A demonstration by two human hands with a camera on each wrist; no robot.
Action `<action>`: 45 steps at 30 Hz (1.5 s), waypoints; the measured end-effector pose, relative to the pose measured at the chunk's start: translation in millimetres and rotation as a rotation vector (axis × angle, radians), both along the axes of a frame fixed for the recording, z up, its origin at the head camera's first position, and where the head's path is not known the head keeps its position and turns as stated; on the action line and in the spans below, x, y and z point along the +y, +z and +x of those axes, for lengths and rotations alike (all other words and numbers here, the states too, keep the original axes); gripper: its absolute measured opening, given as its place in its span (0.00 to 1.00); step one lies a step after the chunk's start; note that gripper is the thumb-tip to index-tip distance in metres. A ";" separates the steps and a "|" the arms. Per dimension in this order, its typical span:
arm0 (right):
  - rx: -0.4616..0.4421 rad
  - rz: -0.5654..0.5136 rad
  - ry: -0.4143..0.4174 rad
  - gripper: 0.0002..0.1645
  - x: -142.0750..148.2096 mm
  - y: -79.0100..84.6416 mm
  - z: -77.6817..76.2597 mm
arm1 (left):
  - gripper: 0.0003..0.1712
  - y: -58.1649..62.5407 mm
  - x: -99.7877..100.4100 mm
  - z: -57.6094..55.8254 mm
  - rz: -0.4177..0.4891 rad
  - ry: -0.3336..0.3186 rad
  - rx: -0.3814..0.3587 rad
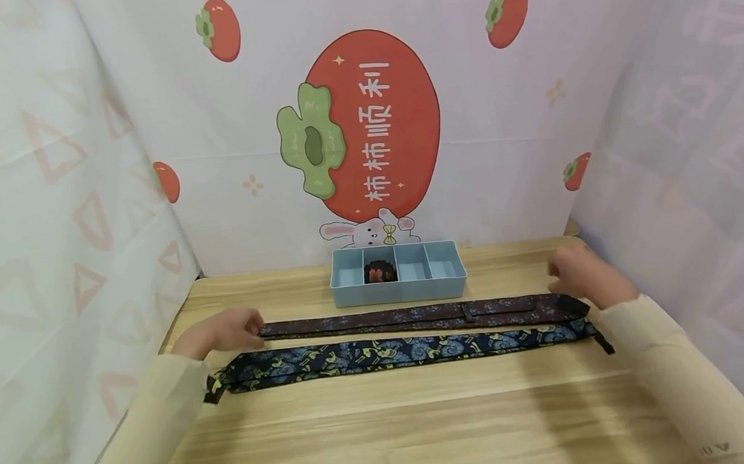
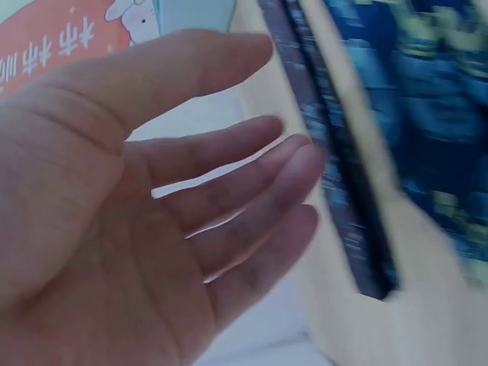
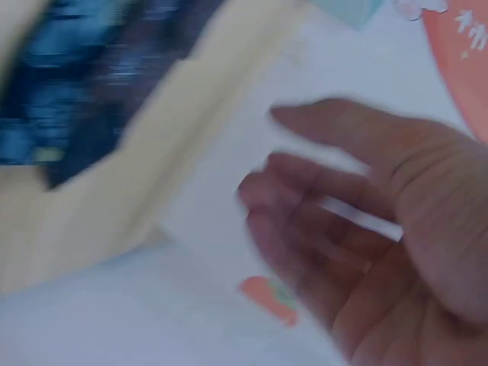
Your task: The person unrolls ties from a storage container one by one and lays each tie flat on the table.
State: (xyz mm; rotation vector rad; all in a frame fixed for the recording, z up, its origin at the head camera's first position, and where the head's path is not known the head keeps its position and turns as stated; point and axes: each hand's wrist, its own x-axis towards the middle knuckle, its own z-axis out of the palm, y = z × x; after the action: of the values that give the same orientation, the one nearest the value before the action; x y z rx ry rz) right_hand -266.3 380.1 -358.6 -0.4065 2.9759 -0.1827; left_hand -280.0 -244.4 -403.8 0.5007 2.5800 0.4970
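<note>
Only wrist views show left hand (image 2: 122, 221) and right hand (image 3: 389, 282) palm-side, each grip released, near the burgundy tie (image 1: 414, 315).

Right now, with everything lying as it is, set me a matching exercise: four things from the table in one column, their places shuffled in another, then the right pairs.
Things
1. light-blue box
2. maroon tie
3. dark bundle
4. navy tie

Places
A. between the light-blue box and the navy tie
B. in the second compartment from the left
C. nearest the bottom edge of the head view
D. beyond both ties, pale and open-topped

Pairs: 1-D, 2-A, 3-B, 4-C
</note>
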 end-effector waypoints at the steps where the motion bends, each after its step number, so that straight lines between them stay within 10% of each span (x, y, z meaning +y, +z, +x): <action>1: -0.010 0.006 0.034 0.10 -9.2 5.9 -9.7 | 0.31 4.2 5.9 -5.9 -0.010 0.001 0.025; 11: -0.037 0.037 0.249 0.23 -110.8 38.3 -84.1 | 0.50 17.4 81.5 -67.2 -0.047 0.070 0.235; 20: -0.045 0.070 0.306 0.33 -199.4 21.0 -134.9 | 0.64 0.6 129.7 -92.1 -0.026 0.070 0.322; 32: -0.028 0.122 0.380 0.37 -255.8 -34.2 -144.0 | 0.70 -55.7 164.3 -96.7 -0.176 0.073 0.421; 45: 0.012 0.250 0.376 0.18 -270.1 -53.6 -141.2 | 0.67 -65.4 181.5 -82.5 -0.220 0.112 0.435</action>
State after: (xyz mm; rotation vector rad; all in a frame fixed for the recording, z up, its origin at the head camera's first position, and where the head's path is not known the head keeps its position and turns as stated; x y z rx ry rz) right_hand -407.5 110.1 -412.2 -0.9155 2.8144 0.2275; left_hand -362.5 -62.9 -469.2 0.4248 3.0444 0.1435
